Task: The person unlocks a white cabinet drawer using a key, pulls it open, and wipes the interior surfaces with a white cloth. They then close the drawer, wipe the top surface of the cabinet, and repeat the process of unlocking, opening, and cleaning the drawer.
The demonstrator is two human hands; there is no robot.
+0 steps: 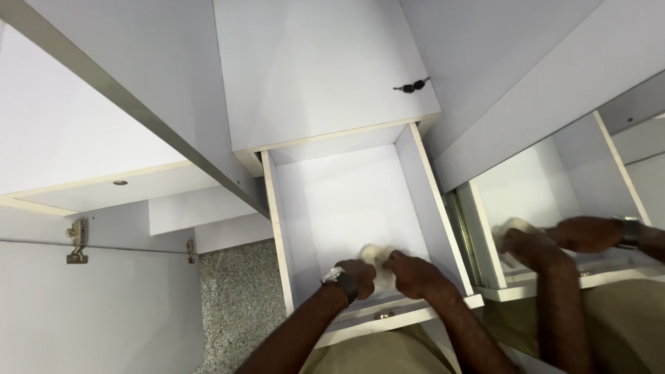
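Note:
A white drawer [346, 201] stands pulled out of a pale cabinet, seen from above. Both my hands are inside it near its front edge. My left hand [360, 275], with a wristwatch [343, 280] on the wrist, and my right hand [409, 271] press on a pale folded cloth [377, 255] lying on the drawer's floor. The cloth is partly hidden under my fingers. The rest of the drawer's floor is bare.
A small key [412, 86] hangs from the lock of the cabinet front above the drawer. A mirror [582, 228] at the right reflects my arms. An open cabinet door with metal hinges [76, 242] is at the left. Speckled grey floor [239, 305] shows below.

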